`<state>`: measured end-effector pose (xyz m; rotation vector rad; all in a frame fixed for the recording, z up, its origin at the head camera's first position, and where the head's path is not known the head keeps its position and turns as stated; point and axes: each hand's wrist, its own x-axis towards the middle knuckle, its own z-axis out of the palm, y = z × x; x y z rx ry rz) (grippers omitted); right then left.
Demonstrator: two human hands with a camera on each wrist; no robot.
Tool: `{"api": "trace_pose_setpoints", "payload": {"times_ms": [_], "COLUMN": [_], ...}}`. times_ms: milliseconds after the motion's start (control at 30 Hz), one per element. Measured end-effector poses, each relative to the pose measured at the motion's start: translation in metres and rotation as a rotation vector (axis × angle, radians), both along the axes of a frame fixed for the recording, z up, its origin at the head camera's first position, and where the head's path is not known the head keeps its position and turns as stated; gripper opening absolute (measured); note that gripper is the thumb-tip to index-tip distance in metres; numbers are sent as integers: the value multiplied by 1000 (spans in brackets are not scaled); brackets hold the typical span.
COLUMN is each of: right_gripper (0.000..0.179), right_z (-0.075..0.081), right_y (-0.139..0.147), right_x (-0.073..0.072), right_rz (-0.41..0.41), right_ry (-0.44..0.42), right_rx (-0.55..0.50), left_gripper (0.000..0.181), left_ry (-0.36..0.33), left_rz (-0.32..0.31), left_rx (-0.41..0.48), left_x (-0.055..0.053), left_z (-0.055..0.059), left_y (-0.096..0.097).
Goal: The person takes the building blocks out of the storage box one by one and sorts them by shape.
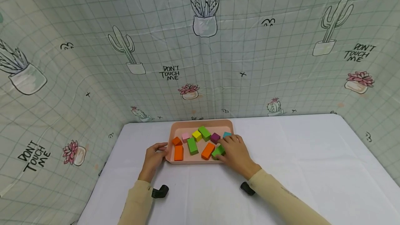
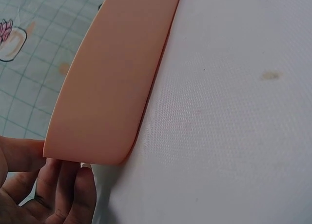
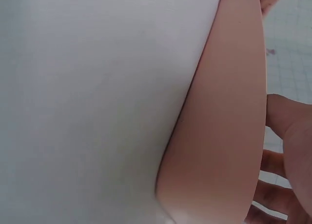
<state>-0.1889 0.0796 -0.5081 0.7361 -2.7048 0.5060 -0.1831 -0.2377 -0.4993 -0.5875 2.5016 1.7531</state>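
A pink shallow tray [image 1: 200, 162] holds several coloured blocks on the white table. At its left side, my left hand [image 1: 153, 157] grips the tray's edge; the left wrist view has its thumb at the rim and curled fingers against the outer wall [image 2: 105, 87]. My right hand [image 1: 235, 153] reaches over the tray's front right corner. Its thumb and fingers pinch a green block [image 1: 217, 152], partly hidden by the hand. Close by are an orange block [image 1: 208, 151], a purple cube [image 1: 215, 138] and a blue block [image 1: 227, 134]. In the right wrist view the tray wall [image 3: 214, 136] hides the blocks.
Further left in the tray lie two green blocks [image 1: 192, 146], a yellow cube [image 1: 197, 135], a pink cube [image 1: 185, 137], an orange cube [image 1: 177, 141] and an orange block [image 1: 178, 153]. White cloth [image 1: 297, 155] covers the table. A printed curtain [image 1: 231, 51] hangs behind.
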Motion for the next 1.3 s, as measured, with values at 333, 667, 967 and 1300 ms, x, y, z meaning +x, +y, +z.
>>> {"api": "trace_pose_setpoints", "payload": {"times_ms": [333, 667, 967, 1300], "right_gripper": [50, 55, 50, 51], "right_z": [8, 10, 8, 10], "right_y": [2, 7, 8, 30], "right_x": [-4, -7, -10, -7], "right_rz": [37, 24, 46, 99], "right_ry": [-43, -90, -91, 64], "right_rx": [37, 96, 52, -79], "left_gripper": [34, 34, 34, 34], "left_ry": [31, 50, 20, 34], "left_rz": [4, 10, 19, 22], "left_rx": [-1, -2, 2, 27], "left_x": [2, 1, 3, 4], "left_z": [-1, -3, -1, -2], "left_y": [3, 2, 4, 3]}}
